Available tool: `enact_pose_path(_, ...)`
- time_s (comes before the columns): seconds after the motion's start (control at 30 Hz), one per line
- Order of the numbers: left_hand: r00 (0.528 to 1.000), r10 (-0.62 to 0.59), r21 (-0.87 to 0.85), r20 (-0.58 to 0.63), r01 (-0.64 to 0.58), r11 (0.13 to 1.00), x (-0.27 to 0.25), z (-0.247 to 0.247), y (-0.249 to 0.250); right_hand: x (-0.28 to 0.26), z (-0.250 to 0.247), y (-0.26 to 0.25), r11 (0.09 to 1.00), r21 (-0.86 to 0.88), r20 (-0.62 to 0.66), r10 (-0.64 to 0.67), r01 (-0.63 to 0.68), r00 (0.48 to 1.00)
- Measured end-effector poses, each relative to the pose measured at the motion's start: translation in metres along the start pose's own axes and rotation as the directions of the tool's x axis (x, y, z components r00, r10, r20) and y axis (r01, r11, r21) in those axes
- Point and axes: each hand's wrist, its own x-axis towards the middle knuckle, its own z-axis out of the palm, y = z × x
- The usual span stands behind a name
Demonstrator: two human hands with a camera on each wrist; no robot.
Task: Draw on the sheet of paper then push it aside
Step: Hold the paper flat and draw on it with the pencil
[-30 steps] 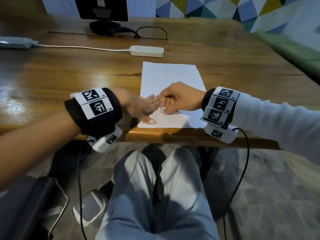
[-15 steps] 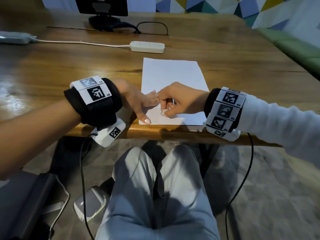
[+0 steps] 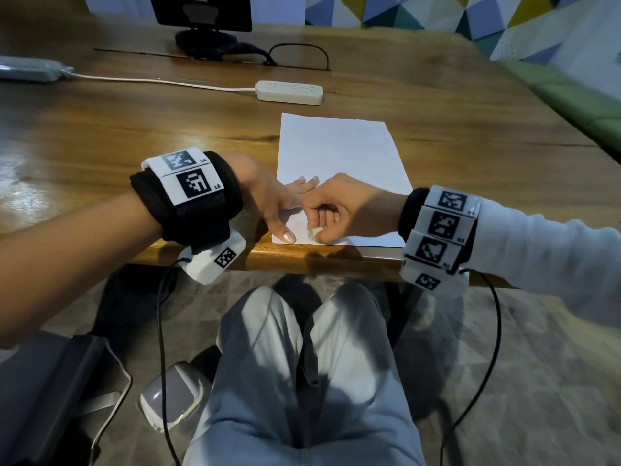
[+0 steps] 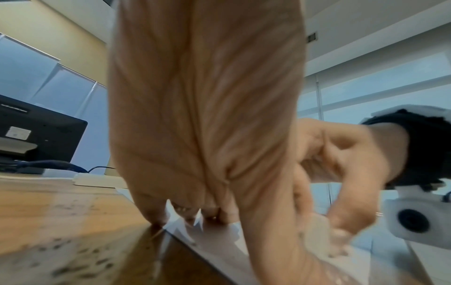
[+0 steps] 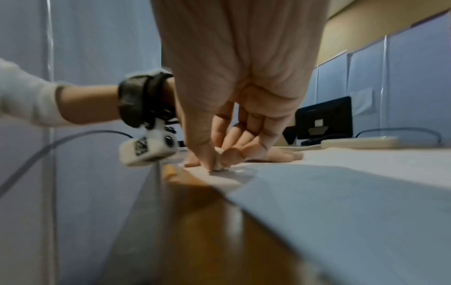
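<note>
A white sheet of paper lies on the wooden table, its near edge close to the table's front edge. My left hand lies flat on the sheet's near left corner, fingers straight, thumb by the edge; its fingertips press down on paper and wood. My right hand pinches a small white stub between thumb and fingers. In the right wrist view the stub touches the paper. No drawn mark is visible on the sheet.
A white power strip with its cord lies beyond the sheet. A black monitor stands at the back, a grey object at the far left, and a green bench at the right. My knees are under the table edge.
My right hand has slid the white stub a little toward the sheet's near edge. My left hand has stayed flat on the near left corner.
</note>
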Motion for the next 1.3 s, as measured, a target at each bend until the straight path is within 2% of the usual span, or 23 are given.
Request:
enact_pose_path(0.13,0.995,0.052,-0.098,0.089,-0.043,0.994,-0.001,0.0,-0.003,0.003,-0.002,0.002,1.0,-0.002,0.004,0.003,-0.003,1.0)
enact_pose_path(0.27,0.987,0.103,-0.01,0.122,-0.102,0.995,-0.009,-0.003,0.004,0.005,-0.008,0.002,1.0,-0.01,0.064,0.017,-0.016,0.998)
enact_pose_path(0.33,0.991,0.065,0.027,0.119,-0.068,0.997,-0.009,-0.003,0.005,0.006,-0.01,0.003,1.0,-0.01,0.066,0.02,-0.02,0.998)
enact_pose_path(0.43,0.998,-0.064,0.042,-0.022,0.065,0.997,-0.007,-0.001,0.009,0.002,-0.013,0.004,0.999,0.026,0.131,0.022,-0.026,0.991)
enact_pose_path(0.57,0.996,-0.085,0.105,-0.027,0.087,0.991,-0.007,-0.001,0.007,0.004,-0.024,0.016,0.998,-0.047,0.02,0.03,-0.029,0.999)
enact_pose_path(0.63,0.994,-0.098,0.094,-0.042,0.102,0.99,-0.004,0.0,0.008,0.003,-0.023,0.015,0.999,-0.03,0.053,0.024,-0.022,0.998)
enact_pose_path(0.73,0.989,-0.128,0.114,-0.076,0.136,0.984,-0.001,0.005,0.014,-0.002,-0.024,0.016,0.998,0.046,0.176,0.037,-0.046,0.984)
enact_pose_path(0.77,0.987,-0.14,0.126,-0.084,0.15,0.981,0.001,0.006,0.016,-0.001,-0.025,0.017,0.998,0.039,0.179,0.042,-0.05,0.983)
enact_pose_path(0.83,0.983,-0.157,0.153,-0.096,0.171,0.973,0.002,0.005,0.02,0.004,-0.027,0.021,0.999,-0.009,0.094,0.034,-0.034,0.995)
enact_pose_path(0.9,0.981,-0.164,0.17,-0.102,0.179,0.969,0.002,0.002,0.023,0.007,-0.024,0.022,0.999,-0.033,0.016,0.017,-0.016,1.0)
enact_pose_path(0.93,0.981,-0.168,0.185,-0.1,0.184,0.965,0.002,0.001,0.022,0.007,-0.024,0.022,0.999,-0.031,0.028,0.022,-0.021,0.999)
enact_pose_path(1.03,0.983,-0.155,0.203,-0.1,0.173,0.964,0.001,0.001,0.022,0.002,-0.027,0.021,0.998,0.013,0.218,0.051,-0.055,0.975)
enact_pose_path(1.07,0.983,-0.151,0.194,-0.102,0.169,0.966,0.001,0.001,0.023,0.003,-0.028,0.022,0.999,0.007,0.235,0.05,-0.054,0.971)
enact_pose_path(1.2,0.989,-0.134,0.13,-0.056,0.14,0.982,-0.002,-0.004,0.025,0.011,-0.026,0.023,0.999,-0.037,0.056,0.014,-0.012,0.998)
enact_pose_path(1.23,0.99,-0.139,0.116,-0.039,0.143,0.983,-0.002,-0.006,0.025,0.011,-0.025,0.023,0.999,-0.037,0.067,0.012,-0.01,0.998)
enact_pose_path(1.3,0.989,-0.141,0.098,-0.036,0.144,0.985,-0.004,-0.007,0.027,0.006,-0.025,0.022,1.0,-0.02,0.184,0.024,-0.021,0.983)
